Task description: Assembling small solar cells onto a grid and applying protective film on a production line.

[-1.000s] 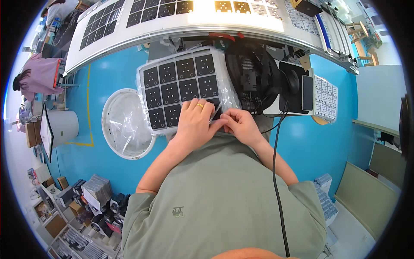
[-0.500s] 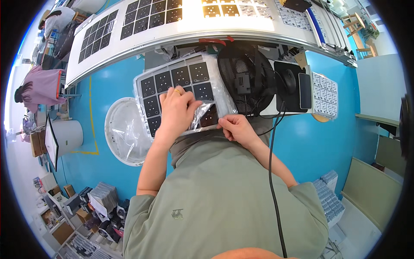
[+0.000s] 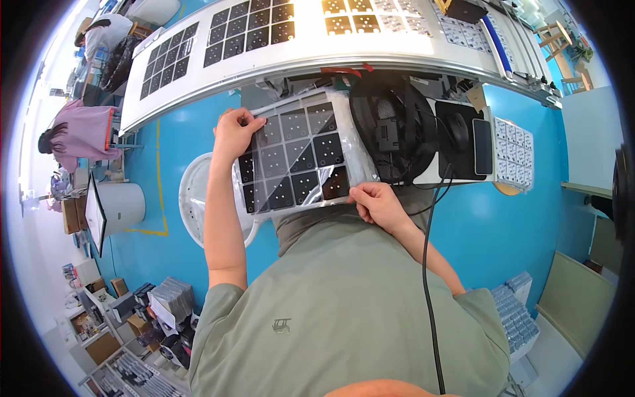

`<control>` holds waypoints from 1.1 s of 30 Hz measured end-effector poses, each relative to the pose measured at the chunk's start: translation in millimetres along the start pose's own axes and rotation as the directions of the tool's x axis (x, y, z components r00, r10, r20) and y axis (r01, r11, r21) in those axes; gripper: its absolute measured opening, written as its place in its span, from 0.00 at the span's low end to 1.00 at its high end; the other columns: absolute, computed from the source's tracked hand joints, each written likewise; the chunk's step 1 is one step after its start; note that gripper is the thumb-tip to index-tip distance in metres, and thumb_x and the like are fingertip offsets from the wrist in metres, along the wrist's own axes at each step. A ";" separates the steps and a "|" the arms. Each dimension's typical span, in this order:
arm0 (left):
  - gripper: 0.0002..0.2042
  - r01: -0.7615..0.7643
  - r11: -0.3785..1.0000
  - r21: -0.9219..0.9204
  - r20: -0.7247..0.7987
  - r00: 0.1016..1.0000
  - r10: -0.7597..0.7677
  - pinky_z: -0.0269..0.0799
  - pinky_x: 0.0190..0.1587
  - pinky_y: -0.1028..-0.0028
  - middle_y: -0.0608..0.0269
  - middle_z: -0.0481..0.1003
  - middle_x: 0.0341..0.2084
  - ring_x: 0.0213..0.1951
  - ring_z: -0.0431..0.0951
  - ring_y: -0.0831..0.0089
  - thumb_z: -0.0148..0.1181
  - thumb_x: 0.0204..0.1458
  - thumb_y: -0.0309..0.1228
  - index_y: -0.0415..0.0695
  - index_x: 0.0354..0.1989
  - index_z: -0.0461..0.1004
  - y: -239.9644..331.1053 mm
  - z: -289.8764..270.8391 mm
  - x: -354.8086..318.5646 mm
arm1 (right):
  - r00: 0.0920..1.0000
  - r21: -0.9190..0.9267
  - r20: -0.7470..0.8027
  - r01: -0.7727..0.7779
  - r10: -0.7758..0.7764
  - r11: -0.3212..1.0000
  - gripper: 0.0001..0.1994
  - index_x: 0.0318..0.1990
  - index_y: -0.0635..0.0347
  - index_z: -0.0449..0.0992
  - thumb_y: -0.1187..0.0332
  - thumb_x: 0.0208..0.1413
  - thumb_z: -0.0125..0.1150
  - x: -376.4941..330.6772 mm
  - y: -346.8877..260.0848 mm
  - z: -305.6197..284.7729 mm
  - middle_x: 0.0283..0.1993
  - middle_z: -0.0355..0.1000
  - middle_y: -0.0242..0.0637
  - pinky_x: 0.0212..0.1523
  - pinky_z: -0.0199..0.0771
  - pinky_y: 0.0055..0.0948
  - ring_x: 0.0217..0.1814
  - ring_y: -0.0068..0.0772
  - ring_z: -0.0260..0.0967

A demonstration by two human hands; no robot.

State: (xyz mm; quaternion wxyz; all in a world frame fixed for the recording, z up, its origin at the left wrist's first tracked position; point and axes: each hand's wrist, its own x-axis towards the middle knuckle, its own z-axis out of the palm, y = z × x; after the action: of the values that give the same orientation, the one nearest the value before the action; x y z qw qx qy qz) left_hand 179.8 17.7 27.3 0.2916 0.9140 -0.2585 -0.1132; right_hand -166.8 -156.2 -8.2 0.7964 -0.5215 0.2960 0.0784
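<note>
A sheet of black square pieces with small white dots [image 3: 327, 149], set in a pale frame, lies in front of my lap. Transparent plastic film [image 3: 281, 142] stretches over much of it and reflects light. At the sheet's upper left corner, my left hand [image 3: 234, 134] is closed in a pinch on the edge of this film. My right hand [image 3: 381, 206] pinches near the lower right corner; whether its fingers hold the film, the frame or both is hidden. More crumpled plastic [image 3: 360, 165] runs along the sheet's right side.
A long white table [image 3: 192, 99] with more black-square sheets crosses ahead. To the right are a black mesh bag [image 3: 390, 126], a mouse [image 3: 456, 131], a phone [image 3: 483, 147] and a tray of white pieces [image 3: 514, 153]. A white round tub [image 3: 192, 198] stands left. A black cable [image 3: 426, 291] hangs before me.
My left hand has moved from the middle of the sheet to its upper left corner, drawing the film across the squares. My right hand stays at the lower right corner.
</note>
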 end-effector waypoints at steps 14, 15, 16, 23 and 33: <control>0.21 0.219 0.928 -0.301 -0.110 0.959 -0.262 0.55 0.28 0.72 0.74 0.63 0.18 0.25 0.59 0.81 0.75 0.54 0.38 0.43 0.21 0.68 -133.8 -47.1 22.9 | 1.000 0.013 -0.023 0.003 -0.003 1.000 0.16 0.35 0.65 0.80 0.63 0.73 0.58 -3.3 -3.1 5.7 0.17 0.67 0.26 0.18 0.58 0.22 0.16 0.16 0.60; 0.20 0.250 0.918 -0.307 -0.140 0.943 -0.303 0.55 0.26 0.71 0.74 0.63 0.18 0.23 0.58 0.80 0.74 0.56 0.38 0.44 0.21 0.69 -142.3 -50.7 15.1 | 0.999 0.019 -0.035 0.002 -0.002 1.000 0.16 0.35 0.66 0.80 0.62 0.73 0.58 -1.8 -2.8 5.5 0.17 0.67 0.27 0.17 0.58 0.22 0.16 0.17 0.59; 0.20 0.253 0.917 -0.309 -0.138 0.942 -0.306 0.55 0.26 0.71 0.74 0.63 0.18 0.23 0.58 0.80 0.74 0.56 0.38 0.44 0.21 0.69 -150.3 -52.8 8.5 | 0.999 0.017 -0.035 -0.001 0.002 1.000 0.16 0.35 0.66 0.80 0.62 0.73 0.58 -1.0 -2.0 5.4 0.17 0.67 0.27 0.17 0.58 0.22 0.16 0.17 0.59; 0.15 0.566 0.703 -0.430 -0.549 0.454 -0.702 0.65 0.20 0.71 0.63 0.77 0.22 0.18 0.72 0.74 0.70 0.59 0.40 0.42 0.28 0.78 -413.2 -98.9 -63.6 | 0.998 0.035 0.028 -0.048 0.047 0.998 0.16 0.35 0.65 0.80 0.63 0.73 0.59 0.5 -5.5 7.7 0.18 0.68 0.27 0.16 0.57 0.21 0.15 0.17 0.59; 0.11 0.260 0.966 -0.014 -0.857 0.494 -0.145 0.78 0.45 0.63 0.51 0.85 0.40 0.40 0.84 0.61 0.57 0.68 0.32 0.39 0.46 0.83 -277.0 -139.7 -129.4 | 0.992 -0.111 -0.065 -0.113 0.106 0.987 0.16 0.35 0.64 0.80 0.62 0.73 0.58 -16.7 -31.9 10.4 0.19 0.74 0.32 0.14 0.56 0.18 0.14 0.19 0.65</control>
State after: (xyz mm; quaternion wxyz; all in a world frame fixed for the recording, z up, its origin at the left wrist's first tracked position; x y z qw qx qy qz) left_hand 233.6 346.5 -16.9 0.3110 0.8909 0.0203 0.3305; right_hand -162.4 -158.2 29.0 0.7505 -0.5516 0.3425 0.1235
